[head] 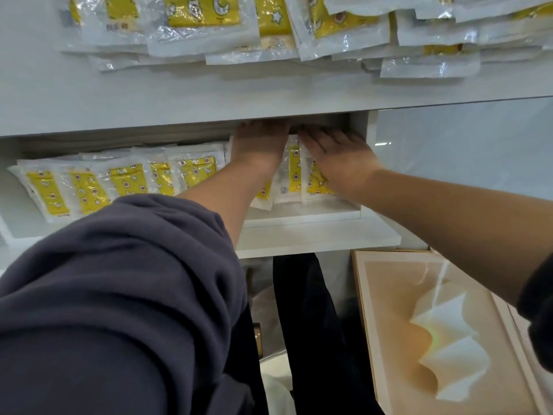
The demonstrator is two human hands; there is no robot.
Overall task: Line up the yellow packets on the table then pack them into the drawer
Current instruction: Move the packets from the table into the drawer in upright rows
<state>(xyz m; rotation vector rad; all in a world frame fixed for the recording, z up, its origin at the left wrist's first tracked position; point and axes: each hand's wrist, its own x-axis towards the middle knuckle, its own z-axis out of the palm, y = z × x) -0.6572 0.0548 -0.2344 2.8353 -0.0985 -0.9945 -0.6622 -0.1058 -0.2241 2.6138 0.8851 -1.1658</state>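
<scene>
Both of my hands reach into the open white drawer (314,235) under the tabletop. My left hand (258,142) lies flat on the upright yellow packets at the drawer's right end (294,172), its fingertips hidden under the table edge. My right hand (335,154) presses flat, fingers straight, on the same group from the right. A row of yellow packets in clear wrappers (119,182) fills the drawer's left part, leaning and overlapping. More yellow packets (203,13) lie piled on the white table (119,94) above.
A beige framed panel with a white wavy relief (443,330) leans at the lower right beside the drawer. My dark sleeve (119,310) covers the lower left. Dark trouser legs (311,324) stand below the drawer front.
</scene>
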